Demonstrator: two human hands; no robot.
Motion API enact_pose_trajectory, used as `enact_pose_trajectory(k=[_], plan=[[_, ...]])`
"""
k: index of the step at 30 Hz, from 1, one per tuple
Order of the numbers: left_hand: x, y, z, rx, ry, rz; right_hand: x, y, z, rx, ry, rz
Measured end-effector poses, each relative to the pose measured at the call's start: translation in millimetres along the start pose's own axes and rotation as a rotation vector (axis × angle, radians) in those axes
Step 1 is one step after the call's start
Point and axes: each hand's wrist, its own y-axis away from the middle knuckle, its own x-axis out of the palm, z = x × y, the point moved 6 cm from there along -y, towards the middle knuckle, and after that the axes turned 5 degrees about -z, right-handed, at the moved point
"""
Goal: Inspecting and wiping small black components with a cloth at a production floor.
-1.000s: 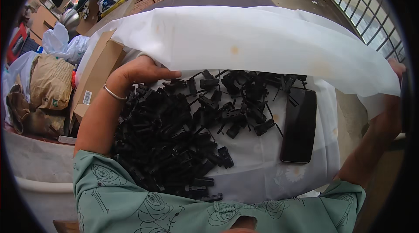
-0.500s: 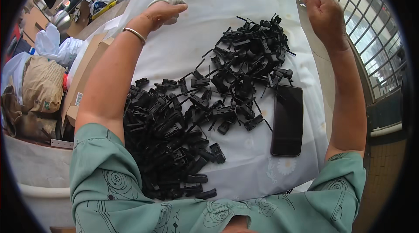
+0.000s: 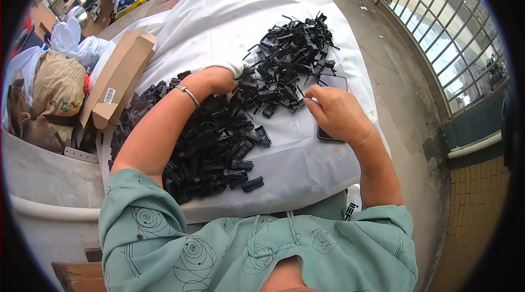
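Note:
Black plastic buckle-like pieces lie on the white cloth in two heaps that meet in the middle. The near-left heap [image 3: 205, 152] is broad and dense; the far heap [image 3: 292, 45] has thin strips sticking out. My left hand [image 3: 223, 79], partly in white fabric, reaches down where the heaps meet. Its fingers curl against the black pieces, and their tips are hidden. Over a dark phone [image 3: 331, 81] lying on the cloth is my right hand [image 3: 340, 112], thumb and fingers pressed together beside the far heap. What that pinch holds, if anything, is too small to make out.
The white cloth [image 3: 290, 169] covers the table. On its left edge lies a long cardboard box [image 3: 117, 81], with a brown paper bag [image 3: 57, 84] and white plastic bags [image 3: 76, 45] beyond. A barred window [image 3: 445, 40] stands to the right past the concrete floor [image 3: 396, 67].
My left hand has come down from beyond the heaps to where they meet. My right hand has moved in from the far right edge to above the phone. The view has shifted.

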Motion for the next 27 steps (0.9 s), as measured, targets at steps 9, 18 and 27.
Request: enact_pose_trajectory(k=[9, 18, 27], plan=[[2, 23, -42, 0.118, -0.130, -0.447, 13, 30, 10, 0.127, -0.175, -0.193], [12, 115, -70, 0.236, 0.278, -0.866, 31, 36, 31, 0.178, -0.438, -0.411], [51, 184, -95, 0.370, 0.511, -1.057, 57, 67, 48, 0.216, -0.748, -0.021]])
